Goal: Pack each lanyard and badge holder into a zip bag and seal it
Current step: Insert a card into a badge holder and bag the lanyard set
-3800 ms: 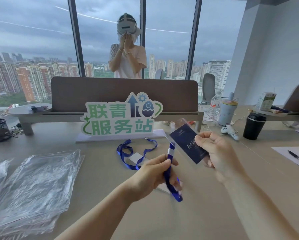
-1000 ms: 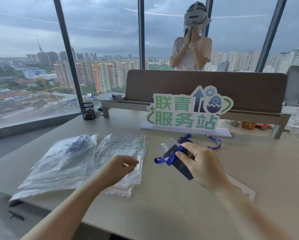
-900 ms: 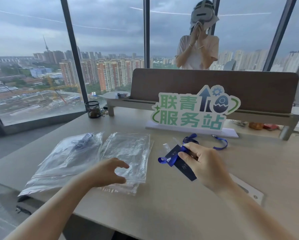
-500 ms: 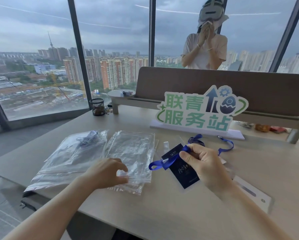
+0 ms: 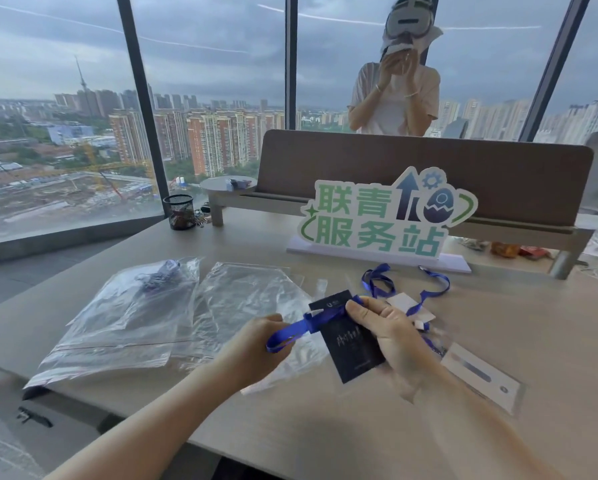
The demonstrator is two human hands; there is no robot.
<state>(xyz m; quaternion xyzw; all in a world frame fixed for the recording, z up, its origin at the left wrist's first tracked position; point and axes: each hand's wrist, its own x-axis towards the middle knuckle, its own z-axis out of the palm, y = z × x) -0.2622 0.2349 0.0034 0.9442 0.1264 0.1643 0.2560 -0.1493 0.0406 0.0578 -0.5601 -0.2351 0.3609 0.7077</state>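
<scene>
My right hand (image 5: 391,337) grips a dark badge holder (image 5: 347,344) with a blue lanyard (image 5: 301,329) wrapped on it, held above the table. My left hand (image 5: 256,348) has lifted a clear zip bag (image 5: 290,362) off the stack of empty zip bags (image 5: 242,306); its fingers are closed on the bag's edge, just under the lanyard's loose loop. A packed bag (image 5: 134,313) with a lanyard inside lies at the left. A second blue lanyard (image 5: 408,289) with a badge holder lies behind my right hand.
A green and white sign (image 5: 384,220) stands at the back of the table, before a brown divider (image 5: 429,164). A black mesh cup (image 5: 179,212) sits at the back left. A flat clear card sleeve (image 5: 481,379) lies at the right. A person stands beyond the divider.
My left hand pinched a zip bag from the stack and raised it toward the badge holder. My right hand brought the badge holder and lanyard closer to it.
</scene>
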